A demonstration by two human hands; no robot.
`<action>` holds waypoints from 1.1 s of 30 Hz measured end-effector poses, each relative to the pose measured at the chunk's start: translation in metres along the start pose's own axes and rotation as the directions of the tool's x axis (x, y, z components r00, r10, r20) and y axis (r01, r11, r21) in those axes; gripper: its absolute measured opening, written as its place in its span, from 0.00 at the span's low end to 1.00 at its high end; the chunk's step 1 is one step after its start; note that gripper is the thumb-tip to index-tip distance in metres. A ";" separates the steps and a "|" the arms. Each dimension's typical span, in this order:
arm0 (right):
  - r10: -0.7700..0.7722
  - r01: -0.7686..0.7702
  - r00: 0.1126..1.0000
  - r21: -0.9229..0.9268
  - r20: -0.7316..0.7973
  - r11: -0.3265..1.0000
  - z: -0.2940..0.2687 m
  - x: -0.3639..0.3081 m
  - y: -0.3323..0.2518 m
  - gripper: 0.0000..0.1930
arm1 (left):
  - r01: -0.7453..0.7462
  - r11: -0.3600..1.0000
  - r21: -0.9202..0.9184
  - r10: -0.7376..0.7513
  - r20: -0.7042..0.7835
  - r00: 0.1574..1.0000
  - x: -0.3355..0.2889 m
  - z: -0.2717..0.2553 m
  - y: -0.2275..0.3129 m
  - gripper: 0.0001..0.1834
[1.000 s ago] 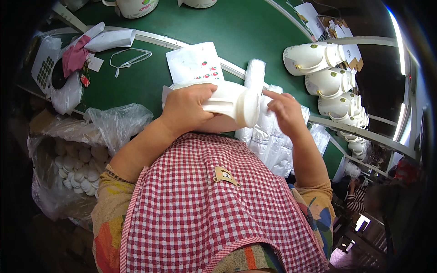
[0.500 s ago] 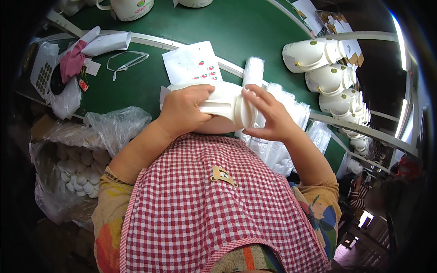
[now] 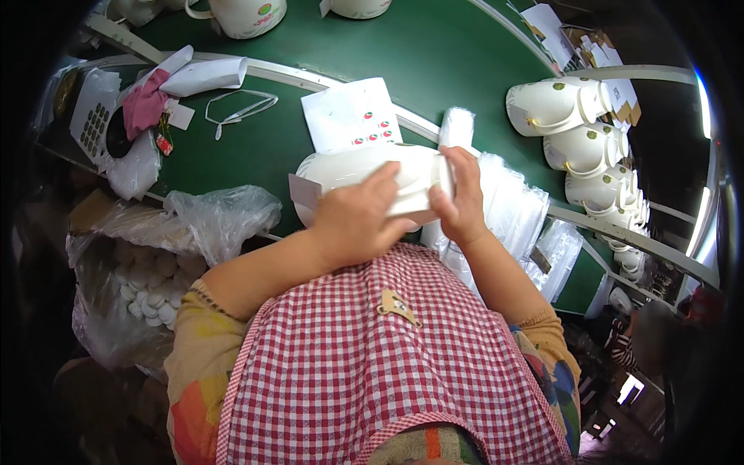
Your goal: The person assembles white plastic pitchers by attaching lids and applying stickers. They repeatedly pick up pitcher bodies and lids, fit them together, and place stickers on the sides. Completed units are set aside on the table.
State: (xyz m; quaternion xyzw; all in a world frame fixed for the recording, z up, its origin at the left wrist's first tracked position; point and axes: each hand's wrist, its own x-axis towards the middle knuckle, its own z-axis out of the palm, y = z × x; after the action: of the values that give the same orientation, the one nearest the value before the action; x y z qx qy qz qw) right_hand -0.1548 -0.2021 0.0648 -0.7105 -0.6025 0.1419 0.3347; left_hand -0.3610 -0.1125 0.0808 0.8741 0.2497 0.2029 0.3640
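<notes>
A white jug point(image 3: 335, 165) lies on its side in front of me at the bench edge, its narrower end toward the right. My left hand point(image 3: 358, 219) is laid across its near side over the handle area, fingers bent and slightly blurred; the handle is mostly hidden beneath it. With thumb and fingers, my right hand point(image 3: 463, 198) grips the jug's right end. A small pale card tag point(image 3: 304, 191) sticks out at the jug's left end. Just behind the jug lies a white sheet of red and green stickers point(image 3: 353, 116).
White jugs point(image 3: 554, 105) stand in a row on the right. Clear plastic bags point(image 3: 508, 205) lie beside my right arm. A plastic-lined box point(image 3: 147, 283) of white round parts is at left. A pink cloth point(image 3: 145, 105) lies on the green bench point(image 3: 271, 163); more jugs point(image 3: 248, 15) stand beyond the rail.
My left hand has slid right along the jug, its fingers now over the handle. My right hand has closed from a loose touch onto the jug's end. The view has shifted slightly.
</notes>
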 end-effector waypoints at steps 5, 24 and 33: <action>0.213 -0.216 0.969 0.013 0.123 0.976 0.000 0.027 -0.023 0.31 | 0.005 0.995 -0.101 -0.009 -0.042 0.999 0.009 -0.011 -0.017 0.29; -0.305 0.250 0.952 -0.643 0.028 0.723 0.018 0.435 0.001 0.39 | 0.157 0.881 -0.446 -0.414 -0.569 0.710 -0.069 -0.097 -0.192 0.34; -0.102 0.285 0.950 -0.689 0.294 0.667 0.024 0.495 0.013 0.44 | 0.107 0.937 -0.333 -0.147 -0.098 0.984 0.210 -0.208 -0.163 0.22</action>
State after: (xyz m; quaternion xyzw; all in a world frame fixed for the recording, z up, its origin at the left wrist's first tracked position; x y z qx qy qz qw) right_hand -0.0436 0.2758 0.1392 -0.6945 -0.7161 -0.0621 -0.0315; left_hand -0.3536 0.2207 0.1330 0.7698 0.2904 0.2702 0.5000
